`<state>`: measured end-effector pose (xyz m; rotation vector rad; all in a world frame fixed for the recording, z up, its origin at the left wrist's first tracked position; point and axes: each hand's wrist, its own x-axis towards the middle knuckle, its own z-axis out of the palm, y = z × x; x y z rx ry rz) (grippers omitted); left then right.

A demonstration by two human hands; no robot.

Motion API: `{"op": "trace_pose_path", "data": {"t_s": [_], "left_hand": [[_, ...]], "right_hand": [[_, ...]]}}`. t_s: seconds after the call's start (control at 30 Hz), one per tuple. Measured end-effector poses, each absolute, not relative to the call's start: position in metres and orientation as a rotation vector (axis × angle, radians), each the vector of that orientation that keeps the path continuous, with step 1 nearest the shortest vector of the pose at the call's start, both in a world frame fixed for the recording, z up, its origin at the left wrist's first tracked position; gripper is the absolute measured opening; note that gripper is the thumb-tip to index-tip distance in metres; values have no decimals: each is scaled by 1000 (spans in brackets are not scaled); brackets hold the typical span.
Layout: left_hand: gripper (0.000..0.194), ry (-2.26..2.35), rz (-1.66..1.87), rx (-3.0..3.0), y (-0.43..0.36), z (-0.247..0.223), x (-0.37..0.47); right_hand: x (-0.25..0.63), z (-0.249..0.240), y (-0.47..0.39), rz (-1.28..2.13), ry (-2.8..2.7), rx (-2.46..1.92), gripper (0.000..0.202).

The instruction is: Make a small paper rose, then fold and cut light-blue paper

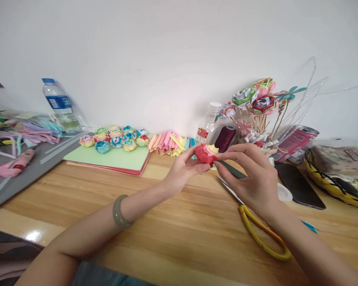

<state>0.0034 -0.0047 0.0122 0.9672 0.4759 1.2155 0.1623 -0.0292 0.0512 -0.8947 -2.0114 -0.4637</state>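
Note:
A red paper flower [205, 155] with a pale yellow and pink centre is held up above the table. My left hand [185, 169] grips it from the left, fingers and thumb closed around its side. At its right edge my right hand [250, 174] pinches with thumb and forefinger, touching the petals. Scissors with yellow handles [264, 234] lie on the table below my right hand, which hides part of them. Behind the flower is a bundle of folded paper strips [167, 143] in orange, pink, yellow and blue.
Finished paper flowers [117, 142] sit on stacked coloured paper [113, 159]. A water bottle [58, 105] stands at left, by a grey board [32, 171]. Dark red thread [225, 139], a clear bottle [208, 123], a flower bouquet [262, 103] and a phone [300, 184] are at right.

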Motion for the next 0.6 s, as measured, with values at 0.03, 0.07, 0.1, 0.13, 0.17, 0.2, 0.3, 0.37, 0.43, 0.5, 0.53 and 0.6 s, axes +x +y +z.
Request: {"op": "trace_pose_path", "data": {"t_s": [0.03,0.07,0.1,0.13,0.17,0.2,0.3,0.37,0.43,0.5,0.53,0.6], "left_hand": [[52,480,1219,970,-5,12,4],[53,483,1224,975,-4,12,4],[54,485,1226,981,-4,11,4],[54,487,1227,990,-3,11,4],[55,489,1226,1000,-3,11,4],[55,490,1224,1008,-3,10,4],[53,486,1230,1000,-3,10,4],[53,497,1244,966,-5,10,5],[52,512,1249,931,-9,10,7],[49,509,1243,909,-13,11,9],[46,499,1240,901,-15,12,9],[42,482,1245,885,-18,13,11]], "right_hand": [[162,51,-29,-444,-2011,-912,12],[161,52,-29,-424,-2009,-923,11],[161,52,-29,-410,-2002,-931,9],[160,53,-29,-404,-1993,-937,8],[160,53,-29,-407,-1983,-940,8],[160,52,-29,-429,-1973,-937,8],[161,49,-29,-620,-1969,-880,13],[162,44,-30,-809,-1983,-828,17],[163,40,-31,-951,-2009,-797,19],[162,38,-32,-995,-2025,-790,21],[162,37,-32,-966,-2018,-790,21],[159,39,-31,-772,-1985,-809,20]]}}
